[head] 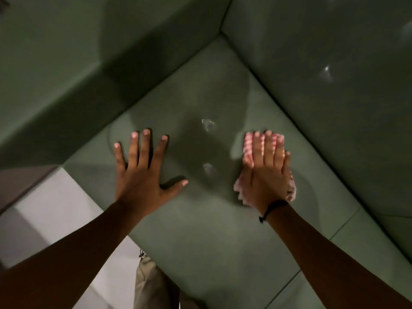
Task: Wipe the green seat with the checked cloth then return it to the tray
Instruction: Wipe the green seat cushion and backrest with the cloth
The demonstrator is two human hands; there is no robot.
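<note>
The green seat fills the middle of the view, its corner cushion running into green backrests on the left and right. My right hand lies flat, fingers together, pressing the pink-and-white checked cloth onto the seat near the right backrest. The cloth shows past the fingertips and at both sides of the wrist. My left hand rests flat on the seat with fingers spread and holds nothing. No tray is in view.
Green backrests close in the seat at the back left and right. Pale floor shows at the lower left past the seat's front edge. My beige trouser leg is at the bottom. Seams divide the cushions at the lower right.
</note>
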